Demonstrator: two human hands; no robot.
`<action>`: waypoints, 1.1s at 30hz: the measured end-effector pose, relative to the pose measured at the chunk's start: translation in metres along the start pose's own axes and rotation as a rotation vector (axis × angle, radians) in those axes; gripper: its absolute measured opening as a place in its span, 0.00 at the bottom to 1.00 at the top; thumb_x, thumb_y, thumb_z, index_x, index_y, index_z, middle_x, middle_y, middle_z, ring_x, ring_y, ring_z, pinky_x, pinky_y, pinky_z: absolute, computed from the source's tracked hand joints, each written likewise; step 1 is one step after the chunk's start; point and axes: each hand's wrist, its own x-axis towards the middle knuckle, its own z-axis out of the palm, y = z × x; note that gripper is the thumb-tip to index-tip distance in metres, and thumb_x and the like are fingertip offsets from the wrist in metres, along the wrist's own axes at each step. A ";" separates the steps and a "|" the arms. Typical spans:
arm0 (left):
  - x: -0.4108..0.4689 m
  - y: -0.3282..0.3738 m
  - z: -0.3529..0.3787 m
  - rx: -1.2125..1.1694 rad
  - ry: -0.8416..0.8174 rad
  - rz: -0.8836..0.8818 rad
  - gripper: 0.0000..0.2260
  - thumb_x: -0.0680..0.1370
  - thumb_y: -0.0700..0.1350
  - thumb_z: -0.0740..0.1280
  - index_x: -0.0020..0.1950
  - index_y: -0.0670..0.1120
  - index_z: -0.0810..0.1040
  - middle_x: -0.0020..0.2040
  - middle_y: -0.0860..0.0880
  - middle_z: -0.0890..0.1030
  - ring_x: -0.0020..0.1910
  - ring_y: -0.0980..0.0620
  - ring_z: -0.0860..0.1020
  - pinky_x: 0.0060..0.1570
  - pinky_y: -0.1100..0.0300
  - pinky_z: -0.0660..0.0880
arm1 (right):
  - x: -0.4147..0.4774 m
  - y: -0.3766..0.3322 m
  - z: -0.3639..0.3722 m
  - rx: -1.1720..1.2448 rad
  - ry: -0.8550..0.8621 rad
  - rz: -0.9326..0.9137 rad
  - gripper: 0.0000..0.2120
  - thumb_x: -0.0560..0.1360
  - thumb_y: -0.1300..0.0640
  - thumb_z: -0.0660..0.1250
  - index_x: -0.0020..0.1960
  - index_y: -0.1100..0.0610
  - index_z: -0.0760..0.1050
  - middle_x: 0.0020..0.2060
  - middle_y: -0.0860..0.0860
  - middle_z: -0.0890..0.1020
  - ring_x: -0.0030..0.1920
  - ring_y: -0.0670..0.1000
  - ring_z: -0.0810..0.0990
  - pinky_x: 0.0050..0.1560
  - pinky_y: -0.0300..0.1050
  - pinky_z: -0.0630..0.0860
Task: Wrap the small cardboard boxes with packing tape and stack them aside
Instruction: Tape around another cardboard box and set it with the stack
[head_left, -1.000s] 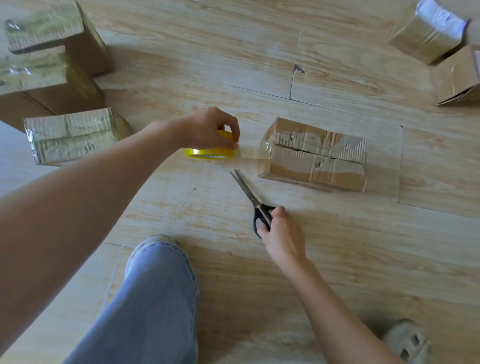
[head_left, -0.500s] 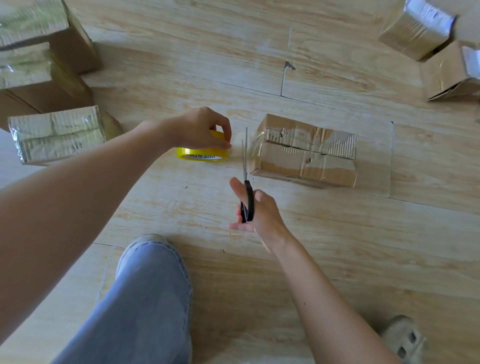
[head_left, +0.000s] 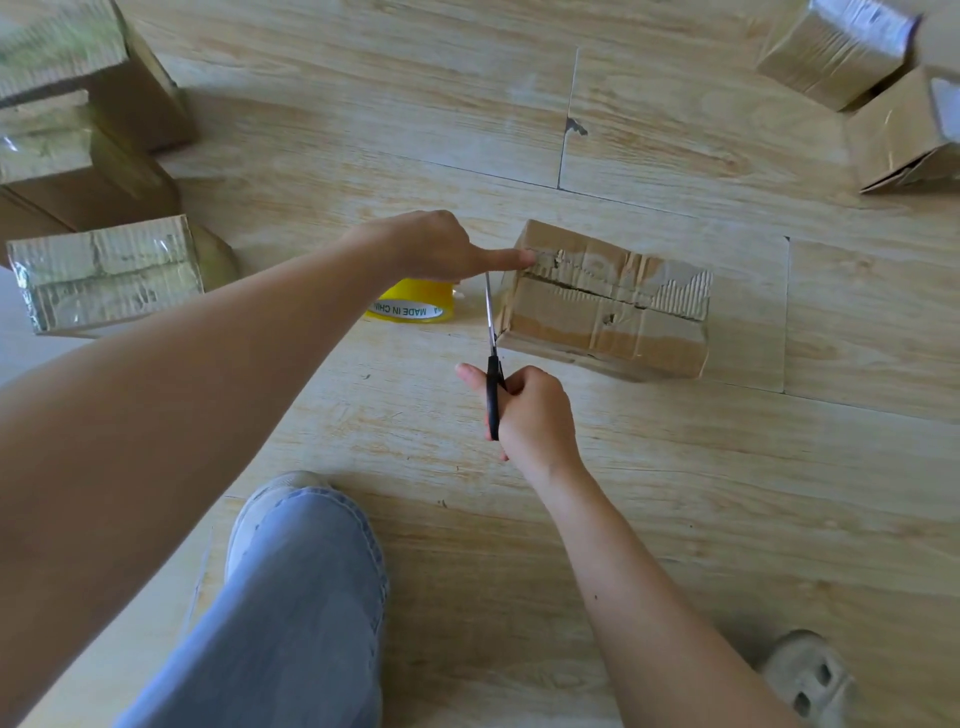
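Floor (head_left: 675, 493): pale wood-grain boards, joints visible. One worn cardboard box (head_left: 608, 306) rests near the middle. A yellow tape roll (head_left: 415, 306) lies flat just beside its left end. Taped boxes (head_left: 109, 275) are grouped at far left, two further boxes (head_left: 831, 52) at far right. Pale shoes (head_left: 810, 675) stand at the near side.

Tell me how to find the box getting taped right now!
Look at the middle of the wooden floor, just right of the yellow tape roll and the scissors. One box lies there alone, a finger of the left hand on its corner. Unlike the shiny wrapped boxes at the sides, it has a dark gap along its torn top.
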 end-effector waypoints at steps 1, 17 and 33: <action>0.000 0.000 0.000 0.002 0.007 -0.007 0.53 0.48 0.87 0.44 0.41 0.43 0.78 0.42 0.48 0.77 0.42 0.50 0.76 0.47 0.53 0.68 | 0.000 -0.001 0.000 -0.016 0.003 -0.005 0.27 0.72 0.36 0.68 0.34 0.60 0.69 0.31 0.66 0.78 0.28 0.59 0.74 0.37 0.57 0.78; -0.011 0.000 0.008 0.012 0.037 -0.055 0.52 0.51 0.87 0.42 0.35 0.39 0.73 0.36 0.41 0.75 0.37 0.44 0.77 0.54 0.47 0.74 | -0.007 0.019 0.014 -0.175 0.037 0.049 0.28 0.69 0.34 0.70 0.31 0.57 0.64 0.23 0.49 0.70 0.23 0.48 0.68 0.25 0.42 0.62; -0.009 -0.019 0.021 -0.004 0.152 0.030 0.43 0.62 0.79 0.36 0.36 0.46 0.74 0.36 0.48 0.79 0.36 0.55 0.72 0.64 0.38 0.60 | -0.009 0.032 0.022 -0.010 0.149 0.066 0.26 0.66 0.36 0.74 0.33 0.54 0.66 0.23 0.44 0.70 0.23 0.44 0.67 0.26 0.35 0.62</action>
